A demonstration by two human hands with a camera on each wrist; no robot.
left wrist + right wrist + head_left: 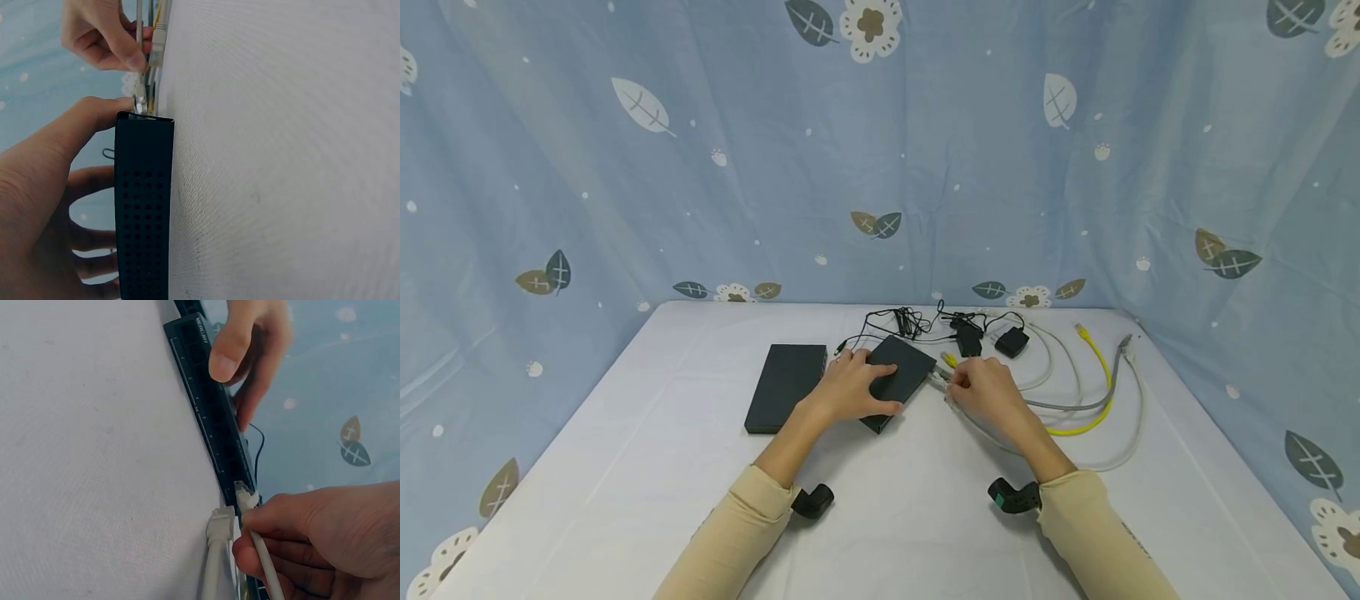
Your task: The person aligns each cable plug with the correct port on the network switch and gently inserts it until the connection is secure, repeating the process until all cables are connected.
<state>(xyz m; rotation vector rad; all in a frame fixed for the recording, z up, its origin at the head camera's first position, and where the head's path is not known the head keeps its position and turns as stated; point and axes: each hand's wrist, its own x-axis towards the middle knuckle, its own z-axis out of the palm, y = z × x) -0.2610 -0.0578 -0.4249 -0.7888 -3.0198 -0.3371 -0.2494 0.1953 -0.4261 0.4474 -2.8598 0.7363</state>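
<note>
At the left of the head view, a flat, rectangular black box [786,389] lies on the white cloth-covered table [617,467], untouched. At centre, the left hand [850,390] rests with spread fingers on a second flat black box with a row of ports [904,368], which lies at an angle. Just right of it, the right hand [988,392] pinches a white network cable [267,565] behind its clear plug [242,487]. In the lower centre of the right wrist view, that plug stands at the end of the port row; whether it has entered a port cannot be told. A second white-booted plug [220,523] lies beside it. Connection appears to be at an early stage: no plug is seen fully seated in the visible ports. At upper centre, the thin black power cord [908,322] and, right of it, two black power adapters [1012,342] lie loose. Farther right, the grey cable [1075,407] and yellow cable [1078,431] lie in curves, apparently unconnected. Open room: bare cloth extends left of the first box and between the forearms toward the bottom of the frame. Movement is tighter at upper right, where cables and adapters crowd near the far table edge.
</note>
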